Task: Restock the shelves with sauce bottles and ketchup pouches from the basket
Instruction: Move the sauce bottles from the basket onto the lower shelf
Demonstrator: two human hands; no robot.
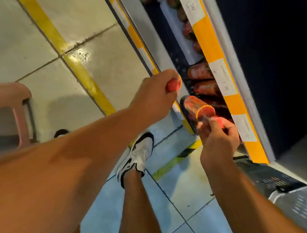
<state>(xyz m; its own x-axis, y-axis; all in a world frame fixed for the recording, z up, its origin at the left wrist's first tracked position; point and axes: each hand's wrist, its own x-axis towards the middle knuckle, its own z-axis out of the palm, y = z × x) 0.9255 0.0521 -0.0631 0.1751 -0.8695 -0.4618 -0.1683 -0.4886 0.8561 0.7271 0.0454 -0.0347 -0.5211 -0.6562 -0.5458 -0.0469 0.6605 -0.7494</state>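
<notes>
My left hand point(155, 94) is closed around the red cap of a sauce bottle point(173, 84), held at the front edge of the lower shelf point(216, 53). My right hand point(218, 139) grips another sauce bottle point(196, 106) by its neck; that bottle's body points toward the shelf, just in front of a row of red sauce bottles point(203, 82) lying in the shelf's shadow. The basket point(278, 184), dark and perforated, sits at the lower right beside my right forearm. The picture is tilted and blurred.
Yellow price strips with white labels point(224, 79) run along the shelf edges. A pink plastic stool point(11, 107) stands on the tiled floor at the left. My leg and white shoe point(138, 155) are below the hands. Yellow floor tape point(76, 68) crosses the tiles.
</notes>
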